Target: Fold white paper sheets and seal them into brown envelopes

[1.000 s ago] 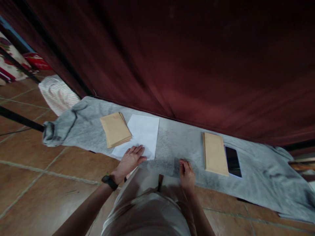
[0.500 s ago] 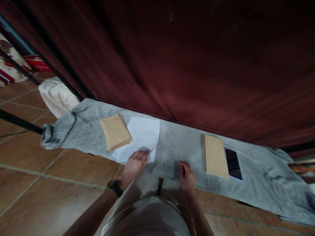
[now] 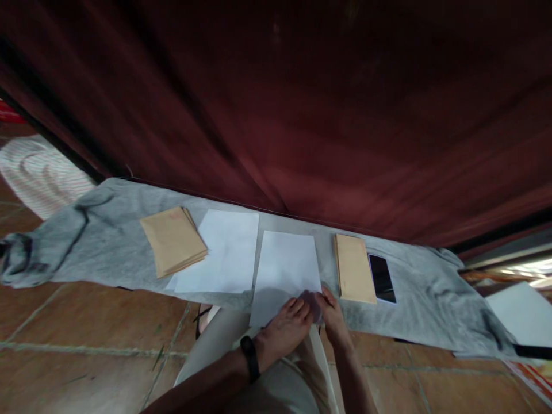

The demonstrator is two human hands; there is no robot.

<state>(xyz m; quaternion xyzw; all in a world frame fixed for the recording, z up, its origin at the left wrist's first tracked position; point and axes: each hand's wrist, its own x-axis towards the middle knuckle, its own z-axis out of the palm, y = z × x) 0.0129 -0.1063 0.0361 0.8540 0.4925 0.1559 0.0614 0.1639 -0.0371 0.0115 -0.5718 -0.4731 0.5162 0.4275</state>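
A white sheet of paper [image 3: 287, 259] lies before me on the grey cloth [image 3: 116, 230], its near edge reaching over my lap. My left hand [image 3: 288, 326], with a black watch on the wrist, grips the sheet near its lower right, fingers close together. At the sheet's right edge, my right hand [image 3: 333, 313] pinches the near corner between thumb and fingers. To the left are more white sheets [image 3: 228, 250], partly covered by a stack of brown envelopes [image 3: 175, 241]. A second pile of brown envelopes [image 3: 356, 269] is right of the held sheet.
A phone [image 3: 382, 279] with a dark screen and purple edge lies beside the right envelopes. Behind the cloth-covered surface hangs a dark red curtain [image 3: 302, 132]. Striped fabric [image 3: 43, 172] is at the far left, a white panel [image 3: 524, 316] at the far right, above tiled floor [image 3: 107, 328].
A single white sheet now lies in the middle, moved right from the white sheets. My left hand has come right with it, and my right hand has closed on its edge. The view has shifted right.
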